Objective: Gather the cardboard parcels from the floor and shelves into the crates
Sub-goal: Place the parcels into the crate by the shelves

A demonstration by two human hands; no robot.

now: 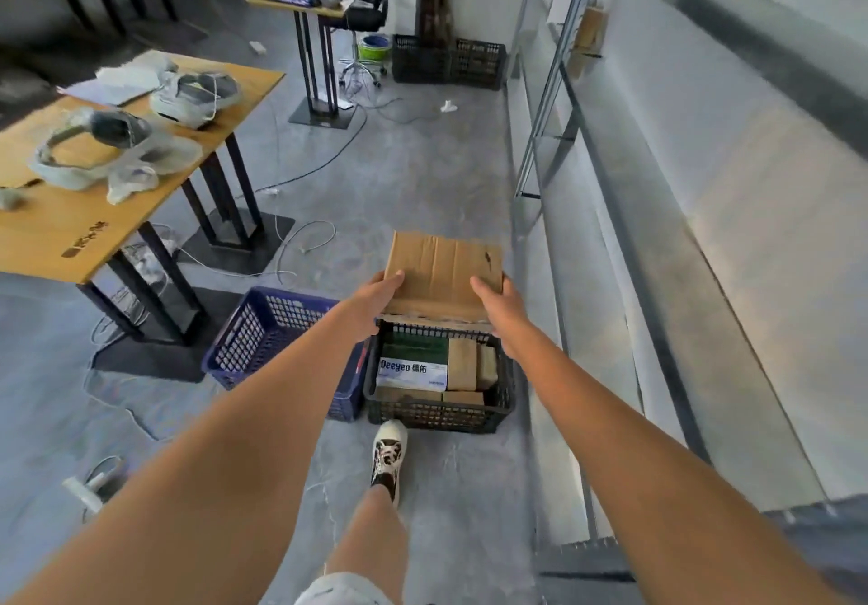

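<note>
Currently the person is holding a flat cardboard parcel (444, 271) between both hands above the far end of the black crate (439, 412). The left hand (373, 301) is pressing against the parcel's left edge with the fingers closed around it; the right hand (500, 311) is clamping the right edge in the same way. The parcel is hanging clear of the crate rim, tilted with its far edge raised.

The black crate is already containing several items: small brown parcels (462, 362), a green box (413, 351) and a white-and-blue printed box (411, 372). An empty blue crate (263, 337) is standing just beside it on the left, touching or nearly touching.

Handling judgement: the parcel is looking light and fairly stiff, though its creased top suggests thin board that may buckle under a hard squeeze. The plain cardboard surface is probably offering adequate friction. The opposed side grip is suiting it; taking hold low on the side edges should be keeping it level. Because the crate is partly full, laying the parcel flat on the contents appears the likely placement.
</note>
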